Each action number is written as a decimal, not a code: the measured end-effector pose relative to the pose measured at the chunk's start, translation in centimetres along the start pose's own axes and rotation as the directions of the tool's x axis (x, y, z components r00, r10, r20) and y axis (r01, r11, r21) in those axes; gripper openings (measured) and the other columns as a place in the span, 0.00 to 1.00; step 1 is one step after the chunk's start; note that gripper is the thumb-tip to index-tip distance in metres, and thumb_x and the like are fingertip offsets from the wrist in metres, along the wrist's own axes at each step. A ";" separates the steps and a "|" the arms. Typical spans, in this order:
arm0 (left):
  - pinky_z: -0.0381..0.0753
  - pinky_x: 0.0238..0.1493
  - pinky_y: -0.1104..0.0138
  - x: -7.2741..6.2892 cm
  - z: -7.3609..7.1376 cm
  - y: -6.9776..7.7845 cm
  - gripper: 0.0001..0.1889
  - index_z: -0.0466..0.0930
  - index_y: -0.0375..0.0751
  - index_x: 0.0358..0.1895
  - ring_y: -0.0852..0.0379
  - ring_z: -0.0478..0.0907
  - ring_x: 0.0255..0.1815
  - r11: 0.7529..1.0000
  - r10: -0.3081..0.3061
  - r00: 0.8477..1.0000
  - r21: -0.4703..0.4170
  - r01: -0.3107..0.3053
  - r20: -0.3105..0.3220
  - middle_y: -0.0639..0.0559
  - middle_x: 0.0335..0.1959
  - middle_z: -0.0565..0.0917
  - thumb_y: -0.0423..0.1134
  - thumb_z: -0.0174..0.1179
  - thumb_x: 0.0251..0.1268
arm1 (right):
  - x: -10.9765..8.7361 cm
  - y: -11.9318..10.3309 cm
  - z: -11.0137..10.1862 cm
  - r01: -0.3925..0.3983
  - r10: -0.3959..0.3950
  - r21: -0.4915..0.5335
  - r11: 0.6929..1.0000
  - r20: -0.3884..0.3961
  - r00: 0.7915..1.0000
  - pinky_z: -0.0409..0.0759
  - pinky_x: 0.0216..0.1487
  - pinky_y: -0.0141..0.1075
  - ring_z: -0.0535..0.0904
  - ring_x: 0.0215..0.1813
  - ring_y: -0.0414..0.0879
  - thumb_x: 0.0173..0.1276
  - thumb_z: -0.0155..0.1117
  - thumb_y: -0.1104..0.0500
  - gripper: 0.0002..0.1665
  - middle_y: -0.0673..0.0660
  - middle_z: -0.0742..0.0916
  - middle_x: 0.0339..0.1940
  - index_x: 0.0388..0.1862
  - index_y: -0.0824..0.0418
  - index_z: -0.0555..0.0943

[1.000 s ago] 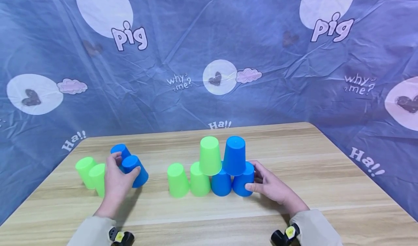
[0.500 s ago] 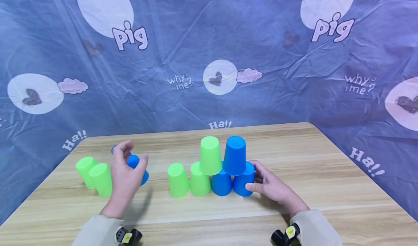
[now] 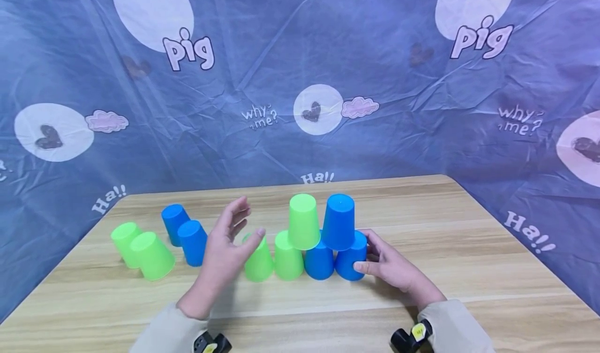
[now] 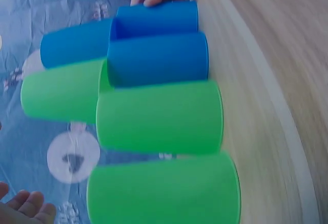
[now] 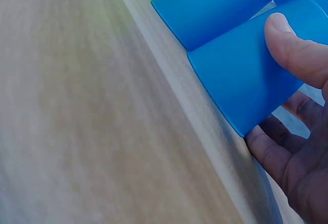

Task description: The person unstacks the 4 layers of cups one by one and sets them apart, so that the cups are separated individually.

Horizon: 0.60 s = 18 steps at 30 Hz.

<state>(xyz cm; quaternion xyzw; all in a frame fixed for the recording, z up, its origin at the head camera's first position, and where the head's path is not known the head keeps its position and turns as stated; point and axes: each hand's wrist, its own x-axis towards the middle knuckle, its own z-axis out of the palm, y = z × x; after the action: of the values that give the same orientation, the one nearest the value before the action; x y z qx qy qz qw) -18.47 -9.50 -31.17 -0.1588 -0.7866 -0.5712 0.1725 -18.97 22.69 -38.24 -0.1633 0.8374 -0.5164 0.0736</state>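
My left hand (image 3: 227, 251) is raised with fingers spread, holding nothing, just left of the end green cup (image 3: 259, 266) and partly in front of it. In the left wrist view, its fingers (image 4: 33, 207) are apart from that cup. The right hand (image 3: 388, 263) holds the right-end blue cup (image 3: 347, 263) of the bottom row, thumb in front and fingers behind. Upside-down cups form that row: a second green cup (image 3: 288, 262) and a blue one (image 3: 319, 263) stand between. On top sit a green cup (image 3: 303, 222) and a blue cup (image 3: 339, 222).
Left on the wooden table (image 3: 300, 322) stand two more green cups, one behind (image 3: 125, 243) and one nearer (image 3: 152, 256). Two blue cups, a rear one (image 3: 174, 224) and a front one (image 3: 192, 243), stand beside them. A patterned blue cloth (image 3: 262, 150) hangs behind the table.
My left hand has moved right, away from the two blue cups, to the green end of the row, its fingers spread wider. The right hand has stayed at its blue cup.
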 end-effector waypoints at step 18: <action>0.63 0.67 0.58 0.2 5.0 0.6 0.40 0.57 0.43 0.69 0.49 0.64 0.67 0.995 -0.053 0.993 -0.073 0.061 0.108 0.44 0.66 0.66 0.37 0.67 0.52 | 0.1 0.2 0.2 -0.032 0.032 0.023 0.999 -0.011 0.999 0.65 0.59 0.64 0.68 0.63 0.64 0.62 0.64 0.52 0.36 0.63 0.74 0.62 0.65 0.53 0.60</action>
<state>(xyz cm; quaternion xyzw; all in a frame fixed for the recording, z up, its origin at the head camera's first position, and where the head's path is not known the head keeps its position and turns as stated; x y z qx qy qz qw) -18.84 -4.55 -32.00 -0.1729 -0.7764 -0.5964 0.1082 -19.05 22.60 -38.54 -0.1461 0.8345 -0.5254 0.0787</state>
